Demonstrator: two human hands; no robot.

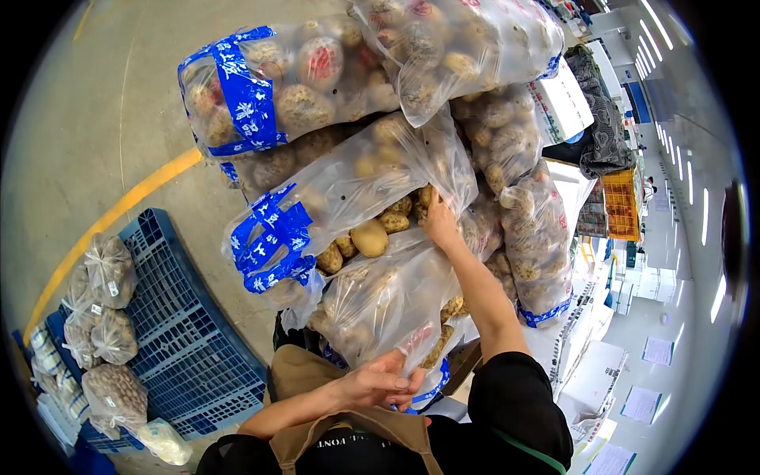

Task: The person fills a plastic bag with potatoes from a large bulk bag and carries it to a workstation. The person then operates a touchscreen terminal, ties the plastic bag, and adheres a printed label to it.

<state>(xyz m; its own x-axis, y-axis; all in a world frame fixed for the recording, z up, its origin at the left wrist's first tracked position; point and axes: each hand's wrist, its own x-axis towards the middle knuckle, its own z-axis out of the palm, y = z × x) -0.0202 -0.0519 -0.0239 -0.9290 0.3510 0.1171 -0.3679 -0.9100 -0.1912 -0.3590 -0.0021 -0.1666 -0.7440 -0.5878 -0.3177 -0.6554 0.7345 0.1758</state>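
My right hand (440,221) reaches into the torn side of a clear plastic bag of potatoes (348,170), its fingers closed around a brown potato (425,195) at the right end of the tear. A pale, smooth potato (369,237) lies exposed in the opening, among several darker, dirt-covered ones. Blue printed tape binds the bag's left end. Low in front of my body, my left hand (385,381) has its fingers loosely apart, with nothing seen in them. It is close to the lower edge of another clear potato bag (380,305).
More potato bags (309,79) are stacked behind and to the right. A blue plastic pallet (178,324) stands at the left, beside several small filled bags (115,396). White boxes (582,388) and an orange crate (621,204) are at the right. A yellow line (119,210) crosses the floor.
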